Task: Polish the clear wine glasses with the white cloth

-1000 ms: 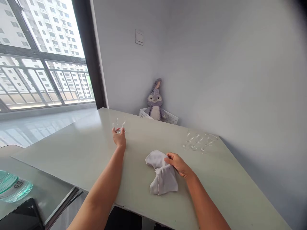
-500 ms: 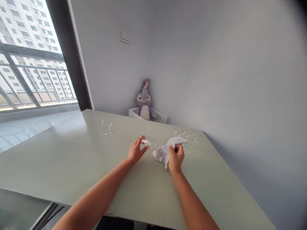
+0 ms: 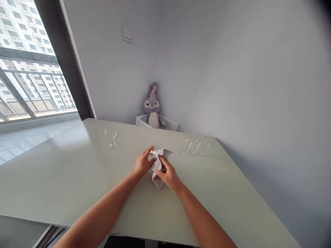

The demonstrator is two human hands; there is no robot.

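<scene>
My left hand (image 3: 143,163) is closed round the stem of a clear wine glass (image 3: 152,151), held on its side above the pale green table (image 3: 77,179). My right hand (image 3: 167,173) grips a white cloth (image 3: 157,164) and presses it round the glass's bowl, which the cloth mostly hides. One wine glass (image 3: 113,136) stands upright alone to the left. Several more clear glasses (image 3: 197,146) stand together at the right, near the wall.
A grey plush rabbit (image 3: 153,107) sits in a white perforated basket (image 3: 169,124) at the table's far corner against the wall. A large window (image 3: 26,65) with a dark frame is at the left. A light switch (image 3: 127,33) is on the wall.
My left hand let go of the glass set at the left and took up another glass at the middle. My right hand lifted the cloth and brought it onto that glass.
</scene>
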